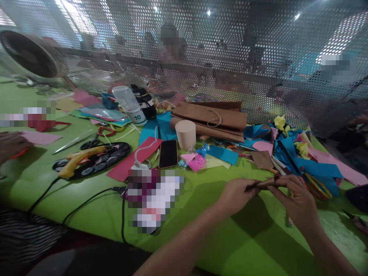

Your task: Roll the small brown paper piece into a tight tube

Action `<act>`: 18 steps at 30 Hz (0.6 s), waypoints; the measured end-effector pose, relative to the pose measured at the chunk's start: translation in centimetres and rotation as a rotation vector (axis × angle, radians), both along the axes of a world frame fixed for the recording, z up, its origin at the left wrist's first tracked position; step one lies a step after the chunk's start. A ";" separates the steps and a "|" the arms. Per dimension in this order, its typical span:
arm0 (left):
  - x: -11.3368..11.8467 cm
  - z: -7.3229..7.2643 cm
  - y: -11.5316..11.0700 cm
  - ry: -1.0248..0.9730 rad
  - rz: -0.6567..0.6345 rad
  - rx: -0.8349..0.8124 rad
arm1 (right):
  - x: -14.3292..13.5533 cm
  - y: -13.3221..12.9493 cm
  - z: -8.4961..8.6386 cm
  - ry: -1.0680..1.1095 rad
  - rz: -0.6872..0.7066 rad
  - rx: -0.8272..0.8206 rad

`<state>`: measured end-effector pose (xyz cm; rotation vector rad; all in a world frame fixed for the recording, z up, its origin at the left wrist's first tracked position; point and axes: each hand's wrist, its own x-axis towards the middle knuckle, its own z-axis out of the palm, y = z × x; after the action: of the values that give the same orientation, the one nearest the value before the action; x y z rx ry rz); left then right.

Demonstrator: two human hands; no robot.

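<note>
My left hand (238,195) pinches one end of a thin, folded strip of brown paper (263,185) over the green table. The fingers of my right hand (299,197) close on the strip's other end, and my knuckles partly hide it. A slim, pencil-like stick (290,221) shows under my right hand; whether I grip it I cannot tell. Just beyond my hands lies a square of brown paper (262,159). Scissors with yellow and red handles (317,188) lie beside my right hand, near blue paper strips (322,168).
Brown paper rolls (209,115), a beige cylinder (186,135) and a phone (168,153) occupy the middle. A yellow glue gun (83,161) rests on a black palette, its cord trailing off the front edge. Another person's hand (13,145) is at far left. Perforated mesh (201,76) stands behind.
</note>
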<state>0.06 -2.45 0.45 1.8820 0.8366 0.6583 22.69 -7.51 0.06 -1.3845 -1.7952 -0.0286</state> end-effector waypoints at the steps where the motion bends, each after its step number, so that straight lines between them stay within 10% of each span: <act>1: 0.0 0.0 0.0 -0.004 0.000 -0.001 | 0.1 0.0 0.0 0.013 0.003 -0.010; 18: 0.1 -0.7 0.3 -0.025 -0.017 -0.080 | -0.1 -0.3 0.4 0.061 0.004 -0.006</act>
<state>0.14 -2.12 -0.23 1.8034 0.8185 0.6282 22.61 -7.79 0.45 -1.3718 -1.7493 0.0214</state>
